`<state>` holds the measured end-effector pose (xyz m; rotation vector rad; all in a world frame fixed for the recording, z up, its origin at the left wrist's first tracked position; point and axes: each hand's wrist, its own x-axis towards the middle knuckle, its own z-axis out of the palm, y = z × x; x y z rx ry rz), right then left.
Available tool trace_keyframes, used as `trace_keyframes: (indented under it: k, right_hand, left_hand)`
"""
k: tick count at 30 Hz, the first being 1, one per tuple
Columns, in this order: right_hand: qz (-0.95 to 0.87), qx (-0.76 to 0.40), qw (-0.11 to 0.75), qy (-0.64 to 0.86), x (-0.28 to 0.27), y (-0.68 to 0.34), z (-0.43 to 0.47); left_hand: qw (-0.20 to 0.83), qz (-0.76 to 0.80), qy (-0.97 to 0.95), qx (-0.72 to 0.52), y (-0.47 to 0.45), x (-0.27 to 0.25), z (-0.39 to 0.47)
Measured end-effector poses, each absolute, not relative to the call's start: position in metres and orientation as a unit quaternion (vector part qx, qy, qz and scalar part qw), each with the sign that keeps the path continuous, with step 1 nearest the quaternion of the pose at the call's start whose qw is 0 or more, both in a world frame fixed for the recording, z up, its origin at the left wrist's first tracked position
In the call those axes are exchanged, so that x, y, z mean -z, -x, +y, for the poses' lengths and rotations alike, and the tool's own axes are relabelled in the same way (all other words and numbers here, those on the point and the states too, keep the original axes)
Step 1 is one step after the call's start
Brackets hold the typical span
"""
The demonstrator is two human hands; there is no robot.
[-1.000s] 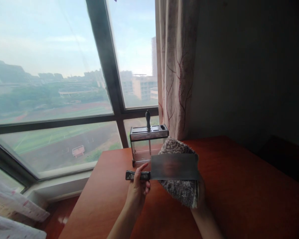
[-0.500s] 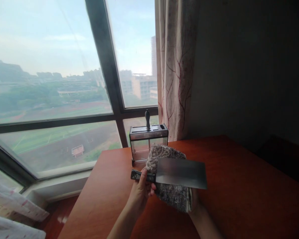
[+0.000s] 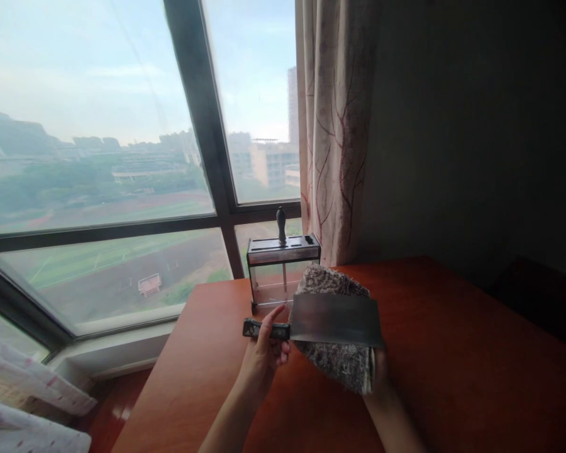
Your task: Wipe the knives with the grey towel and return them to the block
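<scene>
Gripping a knife [image 3: 311, 319] by its dark handle [image 3: 251, 328] in the left hand [image 3: 260, 362], with the thumb [image 3: 266, 326] crossed over the near side and the fingers [image 3: 283, 354] curled in below. Holding the blade [image 3: 337, 321] broad side to the viewer, pointing right and tilted slightly down. Holding up a shaggy grey cloth [image 3: 337, 363] behind the blade with the right hand [image 3: 382, 371], closed on it at the lower right; unable to make out the fingers there, with the cloth in the way. Seeing cloth above and below the steel, with its middle hidden. Holding both over the reddish-brown bench [image 3: 188, 365], in front of a clear box [image 3: 283, 253] with a dark knob [image 3: 281, 225] on top. Finding that box upright at the far edge of the bench, near the window [image 3: 122, 157] and a pale curtain [image 3: 334, 138] with red branches. Noting the cloth partly across the lower right of the box in this view; unable to tell whether touching or apart.
</scene>
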<state>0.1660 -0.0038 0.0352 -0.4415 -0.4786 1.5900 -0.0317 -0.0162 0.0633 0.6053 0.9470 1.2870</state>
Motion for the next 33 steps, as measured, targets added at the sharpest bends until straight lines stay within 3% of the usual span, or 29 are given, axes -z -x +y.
trace_keyframes:
  k: [18, 33]
  right_hand:
    - [-0.087, -0.662, 0.705, 0.237, -0.027, -0.196, 0.005]
    - [-0.027, -0.652, 0.715, 0.25, -0.029, -0.199, 0.01]
  left_hand:
    - [0.653, 0.389, -0.22, -0.611, 0.048, -0.056, -0.006]
    - [0.748, 0.338, -0.276, -0.5, 0.043, -0.053, -0.015]
